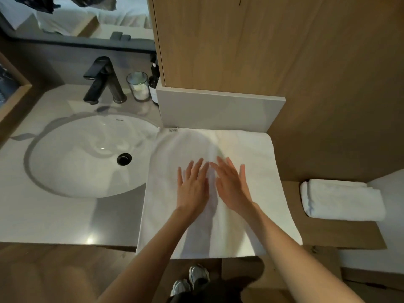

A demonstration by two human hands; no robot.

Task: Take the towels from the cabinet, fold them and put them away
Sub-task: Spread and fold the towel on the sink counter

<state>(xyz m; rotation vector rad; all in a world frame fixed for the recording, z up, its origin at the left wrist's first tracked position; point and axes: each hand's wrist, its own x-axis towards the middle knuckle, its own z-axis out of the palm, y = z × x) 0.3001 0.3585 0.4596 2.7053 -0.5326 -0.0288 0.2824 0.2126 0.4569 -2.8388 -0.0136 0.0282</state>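
Shoes [192, 281] on the wood floor, nearest the lens. Left hand [192, 186] and right hand [232, 189] lie flat, side by side, fingers straight and spread, gripping nothing, pressing on a white towel [251, 154] spread over the counter [43, 215]. Sink [87, 154] left of the fingers. Folded towel [341, 200] on a shelf well to their right.

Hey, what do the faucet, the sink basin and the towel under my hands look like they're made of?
Faucet: probably metal with a matte black finish; it shows little shine. Sink basin: glossy white, likely ceramic; bright reflections on its curve. Towel: soft white cloth, probably cotton terry; it creases and drapes over the counter's front edge.
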